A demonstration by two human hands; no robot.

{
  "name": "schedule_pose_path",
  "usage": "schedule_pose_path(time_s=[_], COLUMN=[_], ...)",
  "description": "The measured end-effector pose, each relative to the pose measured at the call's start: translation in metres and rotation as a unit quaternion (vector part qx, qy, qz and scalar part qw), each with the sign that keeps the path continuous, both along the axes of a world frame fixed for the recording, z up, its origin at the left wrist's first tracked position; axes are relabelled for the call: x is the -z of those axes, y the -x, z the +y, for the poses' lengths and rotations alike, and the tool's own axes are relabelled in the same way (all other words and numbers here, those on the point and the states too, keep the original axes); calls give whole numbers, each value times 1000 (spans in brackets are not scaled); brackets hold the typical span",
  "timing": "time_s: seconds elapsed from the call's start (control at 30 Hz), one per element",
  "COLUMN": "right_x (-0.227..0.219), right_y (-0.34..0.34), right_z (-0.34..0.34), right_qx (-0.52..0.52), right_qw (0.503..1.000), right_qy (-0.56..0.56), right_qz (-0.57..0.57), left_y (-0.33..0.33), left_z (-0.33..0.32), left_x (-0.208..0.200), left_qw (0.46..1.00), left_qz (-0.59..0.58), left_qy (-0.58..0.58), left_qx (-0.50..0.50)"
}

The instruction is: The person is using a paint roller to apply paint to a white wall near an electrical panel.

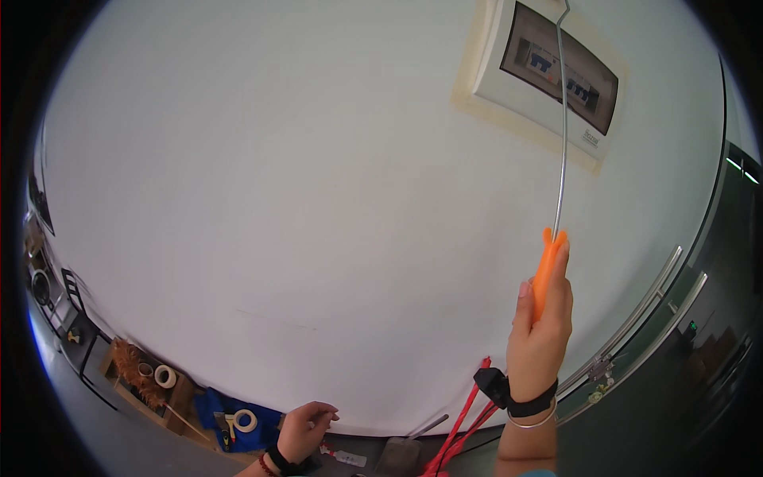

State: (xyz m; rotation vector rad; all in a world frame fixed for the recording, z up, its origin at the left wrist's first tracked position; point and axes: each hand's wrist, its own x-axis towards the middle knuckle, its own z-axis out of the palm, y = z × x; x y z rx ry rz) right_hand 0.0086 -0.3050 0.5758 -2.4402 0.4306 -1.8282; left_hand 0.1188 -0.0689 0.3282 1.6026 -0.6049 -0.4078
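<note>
My right hand (pixel 542 338) is wrapped round the orange handle (pixel 545 274) of a paint roller, thumb and forefinger along its sides. Its thin bent metal rod (pixel 563 143) rises past the electrical box (pixel 493 75) on the white wall (pixel 302 175) and leaves the picture at the top. The roller's head is out of view. Strips of yellowish masking tape (pixel 517 131) frame the box. My left hand (pixel 304 431) hangs low before the foot of the wall, fingers loosely bent and somewhat apart, with nothing visible in it.
At lower left, a wooden box (pixel 181 391) holds tape rolls and a brown feathery duster (pixel 131 370). A blue cloth (pixel 208 409) with a tape roll (pixel 245 420) lies beside it. Red poles (pixel 457 437) and a dustpan (pixel 399 455) stand low down. Long metal door handles (pixel 675 318) are at right.
</note>
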Motion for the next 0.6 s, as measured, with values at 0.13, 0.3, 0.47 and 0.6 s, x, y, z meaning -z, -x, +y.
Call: schedule_pose_path(time_s=[0.13,0.3,0.47,0.6], right_x=[19,55,122,178], right_y=[4,5,-6,-7], right_z=[-4,-1,14,24], right_qx=[-7,-149,-180,-181], right_qw=[1000,982,976,983], right_qy=[-14,-110,-100,-22], right_qz=[4,-49,-66,-20], left_y=[2,7,4,0], left_z=[0,-1,6,14], left_x=[-2,-1,7,7], left_qw=[1000,999,999,999], left_qz=[3,32,27,40], left_qy=[-9,-3,-1,-34], left_qx=[12,17,23,-5])
